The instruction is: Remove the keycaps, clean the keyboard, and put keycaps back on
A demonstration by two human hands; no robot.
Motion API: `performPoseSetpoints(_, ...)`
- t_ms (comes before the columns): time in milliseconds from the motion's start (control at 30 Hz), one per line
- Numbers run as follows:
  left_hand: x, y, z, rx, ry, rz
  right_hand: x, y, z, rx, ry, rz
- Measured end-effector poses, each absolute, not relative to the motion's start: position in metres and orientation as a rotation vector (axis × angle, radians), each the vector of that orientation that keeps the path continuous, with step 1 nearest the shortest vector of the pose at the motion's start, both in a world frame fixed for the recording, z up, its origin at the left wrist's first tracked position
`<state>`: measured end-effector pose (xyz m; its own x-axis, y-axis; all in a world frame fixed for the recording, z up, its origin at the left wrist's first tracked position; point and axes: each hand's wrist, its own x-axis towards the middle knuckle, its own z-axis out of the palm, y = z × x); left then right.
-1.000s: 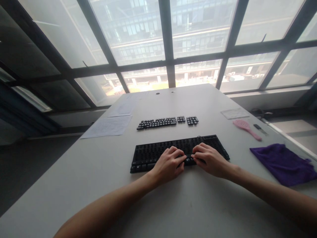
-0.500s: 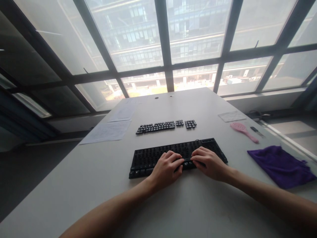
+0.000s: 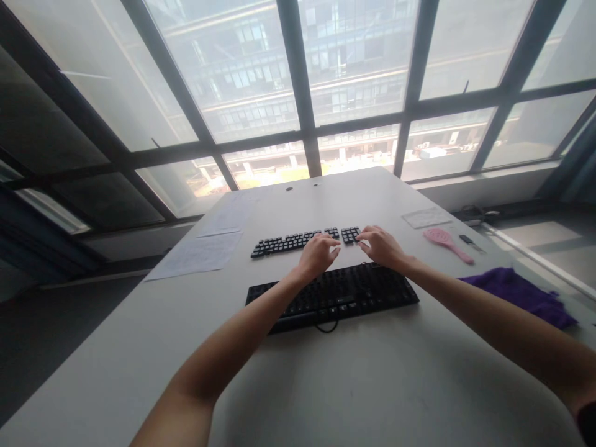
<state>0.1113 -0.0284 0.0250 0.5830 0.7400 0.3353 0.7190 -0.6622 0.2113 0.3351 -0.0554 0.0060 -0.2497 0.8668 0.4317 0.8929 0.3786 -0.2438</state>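
Note:
A black keyboard [image 3: 367, 290] lies on the white table, most of its keycaps off and a loop of cable [image 3: 328, 328] showing at its front edge. Beyond it, loose black keycaps are laid out in blocks: a long main block [image 3: 279, 243], a small middle block, and a number-pad block [image 3: 350, 234]. My left hand [image 3: 318, 253] is over the gap between keyboard and keycaps, thumb and fingers apart, near the middle block. Beside the number-pad block is my right hand [image 3: 380, 244], fingers curved with a gap to the thumb. I see nothing held in either hand.
Sheets of paper [image 3: 205, 253] lie at the left edge of the table. On the right are a clear flat packet [image 3: 426, 217], a pink hairbrush [image 3: 447, 243], a small dark-handled tool [image 3: 471, 243] and a purple cloth [image 3: 521, 295]. Large windows stand beyond the table.
Both hands have left the keyboard's front row and moved forward to the loose keycaps. The cable loop now shows at the keyboard's front edge. The view has shifted slightly.

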Motion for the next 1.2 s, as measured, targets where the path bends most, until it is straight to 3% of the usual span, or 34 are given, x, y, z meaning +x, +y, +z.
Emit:
performPoseSetpoints(233,0.153,0.029,0.000,2.738,1.385,0.519,0.331,-0.004,-0.008,-1.576,-2.298,-0.126)
performPoseSetpoints(700,0.165,0.022,-0.006,2.602,1.398,0.549,0.329,-0.001,-0.009,-1.434,-2.413,-0.087)
performPoseSetpoints(900,0.160,-0.012,0.011,2.515,1.330,0.583,0.347,-0.035,-0.003,-1.427,-2.258,-0.063)
performPoseSetpoints(1200,0.175,-0.107,0.010,2.380,1.078,0.619,0.383,-0.143,-0.016,-1.195,-1.873,0.385)
